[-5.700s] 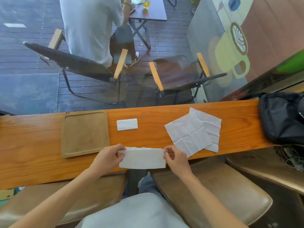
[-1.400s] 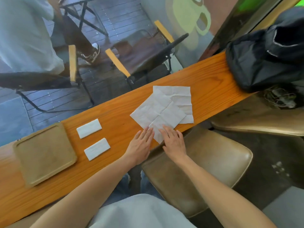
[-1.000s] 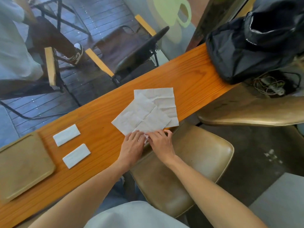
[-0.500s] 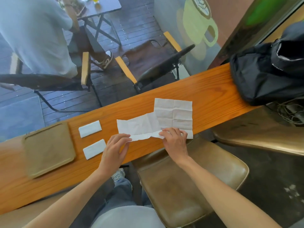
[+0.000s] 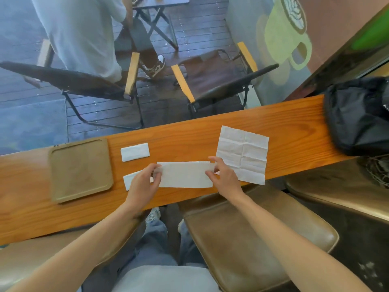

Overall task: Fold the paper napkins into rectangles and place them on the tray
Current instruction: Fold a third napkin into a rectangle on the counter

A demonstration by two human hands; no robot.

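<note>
Café, window seating. Narrow wooden table (image 5: 273, 121) runs along a glass front; padded stools (image 5: 252, 239) tucked under it, lower frame. Painted latte-cup mural (image 5: 288, 36) upper right. Through the glass, upper left: decked terrace with folding chairs (image 5: 221, 81), a small folding table (image 5: 160, 9), a seated customer (image 5: 84, 34). Serving tray (image 5: 81, 169) at left.

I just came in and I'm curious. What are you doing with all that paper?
Folding napkins. Both hands, left and right, hold a half-folded napkin by its ends over the counter. Two folded ones lie beside the tray, not on it. One flat napkin waits.
</note>
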